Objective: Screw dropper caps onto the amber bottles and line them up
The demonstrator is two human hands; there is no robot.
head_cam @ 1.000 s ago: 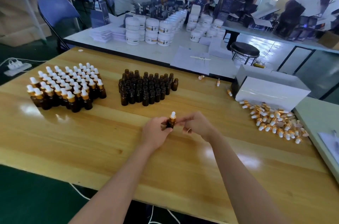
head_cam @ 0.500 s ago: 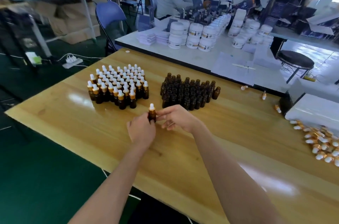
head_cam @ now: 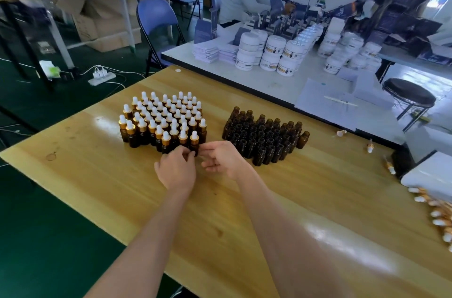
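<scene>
capped amber bottle (head_cam: 194, 141) sits at the front right corner of the capped group (head_cam: 161, 114), centre of frame, on the wooden table (head_cam: 244, 236). left hand (head_cam: 176, 168) has fingers curled round its lower body, gripping. right hand (head_cam: 220, 158) is just beside it, fingers relaxed, nothing seen in it. uncapped bottles (head_cam: 264, 136) right of centre, loose dropper caps (head_cam: 437, 214) at right edge. handling guess: small glass, light, rigid, smooth so a bit slippery, breakable, tips easily and could knock neighbours. take it low on the glass body, not by the soft white bulb.
</scene>
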